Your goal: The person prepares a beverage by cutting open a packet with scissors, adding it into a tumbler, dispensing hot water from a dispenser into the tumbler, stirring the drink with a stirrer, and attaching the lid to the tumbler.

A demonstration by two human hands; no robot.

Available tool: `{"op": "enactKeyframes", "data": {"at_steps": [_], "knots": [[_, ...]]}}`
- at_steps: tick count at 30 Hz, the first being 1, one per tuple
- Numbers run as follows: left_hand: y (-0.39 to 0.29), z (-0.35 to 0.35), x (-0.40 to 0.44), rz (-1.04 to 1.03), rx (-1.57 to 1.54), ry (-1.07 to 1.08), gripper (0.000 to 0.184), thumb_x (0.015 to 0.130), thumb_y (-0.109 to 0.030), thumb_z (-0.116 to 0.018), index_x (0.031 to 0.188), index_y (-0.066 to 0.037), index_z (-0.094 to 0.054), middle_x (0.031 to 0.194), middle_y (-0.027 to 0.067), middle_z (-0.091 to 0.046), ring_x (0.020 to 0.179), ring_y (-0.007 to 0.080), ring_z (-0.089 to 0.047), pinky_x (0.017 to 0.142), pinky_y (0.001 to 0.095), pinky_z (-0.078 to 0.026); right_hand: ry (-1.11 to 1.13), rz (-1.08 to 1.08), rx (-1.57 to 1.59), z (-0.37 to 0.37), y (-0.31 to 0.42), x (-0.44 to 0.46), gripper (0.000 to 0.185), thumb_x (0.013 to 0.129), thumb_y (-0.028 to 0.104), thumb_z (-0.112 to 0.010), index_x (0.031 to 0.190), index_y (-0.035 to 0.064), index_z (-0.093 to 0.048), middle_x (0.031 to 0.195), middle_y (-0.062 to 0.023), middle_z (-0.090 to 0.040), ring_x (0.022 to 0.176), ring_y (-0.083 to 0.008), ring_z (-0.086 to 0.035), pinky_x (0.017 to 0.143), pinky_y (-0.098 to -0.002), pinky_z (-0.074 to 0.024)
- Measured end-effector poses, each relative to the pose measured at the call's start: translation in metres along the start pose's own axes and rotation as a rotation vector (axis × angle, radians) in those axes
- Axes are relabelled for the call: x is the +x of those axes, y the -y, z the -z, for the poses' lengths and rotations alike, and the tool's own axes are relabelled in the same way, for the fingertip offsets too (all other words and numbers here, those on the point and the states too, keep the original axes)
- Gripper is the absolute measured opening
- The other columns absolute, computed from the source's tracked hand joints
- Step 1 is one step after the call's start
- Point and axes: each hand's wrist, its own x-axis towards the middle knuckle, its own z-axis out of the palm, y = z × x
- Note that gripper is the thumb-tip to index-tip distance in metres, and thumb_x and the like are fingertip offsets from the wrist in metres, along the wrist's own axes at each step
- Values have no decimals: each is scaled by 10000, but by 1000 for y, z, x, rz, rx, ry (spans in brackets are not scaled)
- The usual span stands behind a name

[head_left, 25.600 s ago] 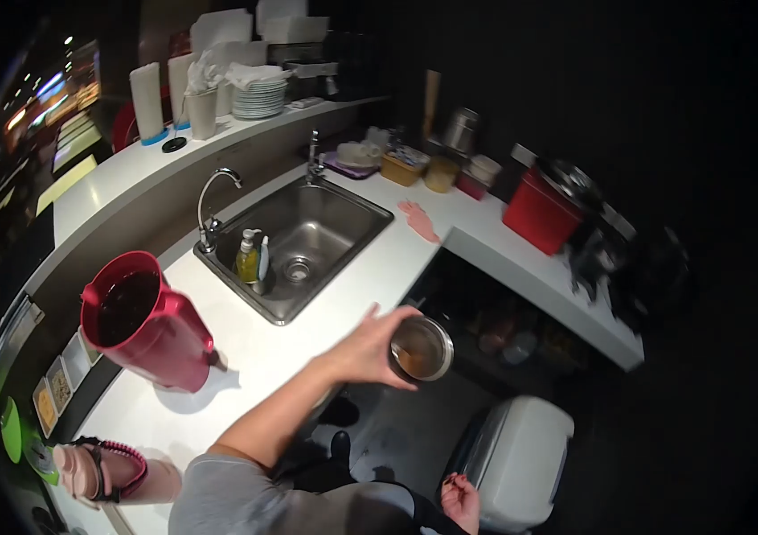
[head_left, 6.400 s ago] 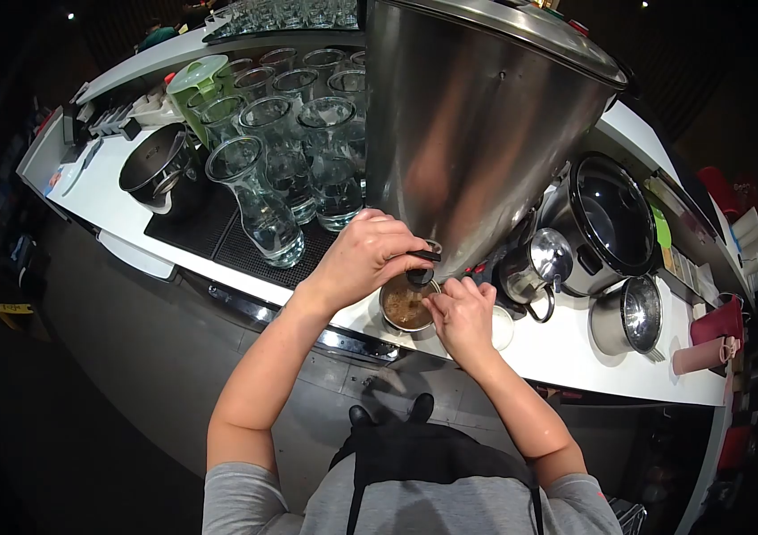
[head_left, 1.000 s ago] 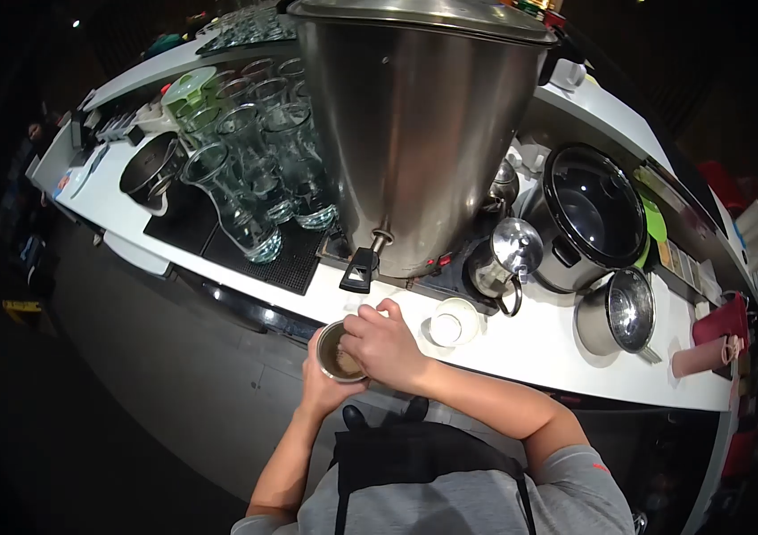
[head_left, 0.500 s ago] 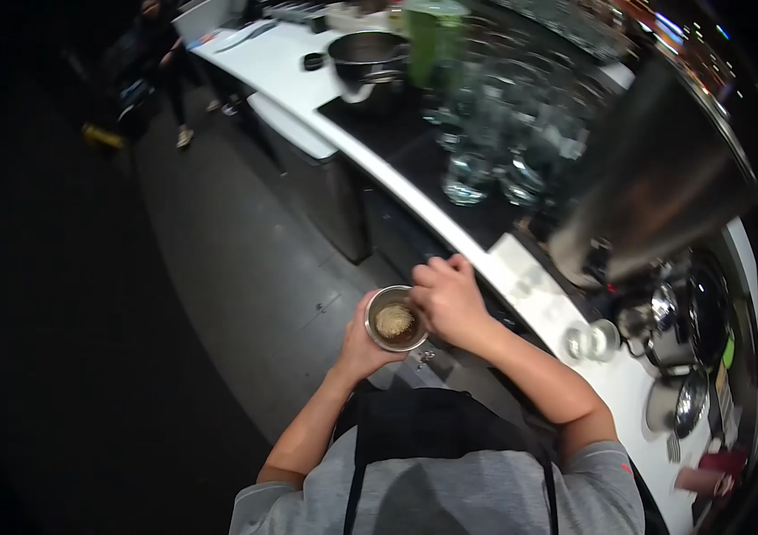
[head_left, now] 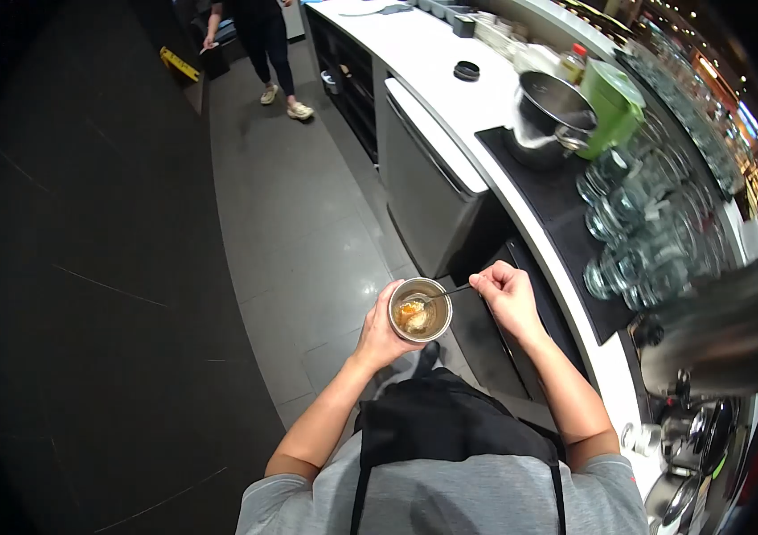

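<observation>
My left hand (head_left: 379, 332) is wrapped round the side of a metal cup (head_left: 444, 328), held in front of my apron with its mouth facing up. Inside the cup lies a pale, tan mass with an orange-brown patch (head_left: 413, 314); what it is I cannot make out. Between the thumb and fingers of my right hand (head_left: 509, 296) is the handle of a thin dark utensil, probably a spoon (head_left: 452, 292). It slants down over the cup's rim, and its lower end is in the contents.
Along the right runs a curved white counter (head_left: 437, 78) with upside-down glasses (head_left: 644, 227), a green pitcher (head_left: 612, 105), a metal pot (head_left: 553, 111) and a large steel dispenser (head_left: 717, 334). Another person (head_left: 258, 40) stands on the walkway ahead, near a yellow floor sign (head_left: 180, 64).
My view has swung left, so the counter sits further right and the other person is nearer the middle. My right hand has moved outward from the cup, and the utensil's handle now shows.
</observation>
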Motion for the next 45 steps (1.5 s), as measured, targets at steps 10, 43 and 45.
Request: {"op": "enactKeyframes", "data": {"at_steps": [10,43,45], "knots": [[70,60,116,234,36,-123,962,473,-189,-890,1278,-42,-384,1188,118,-564,1104,257,-569,948,385,-459,346,950,-550,-82,38,159,97,707,180,-703,686,133,-621,764,-8,-468,817,-187,-495,782,-411,-340],[316,339,438,118,-6,-102,1017,471,-96,-877,1332,-74,-335,1196,132,-565,1106,312,-568,941,383,-472,51,31,23,-352,130,536,194,818,115,-687,689,-19,-633,633,18,-443,605,-60,-403,537,-249,-313],[322,336,458,93,-37,-116,1012,486,-106,-881,1336,-73,-332,1196,121,-571,1112,291,-570,943,380,-470,18,109,38,-341,139,558,155,797,107,-688,693,1,-645,623,4,-442,595,-100,-416,533,-263,-313]]}}
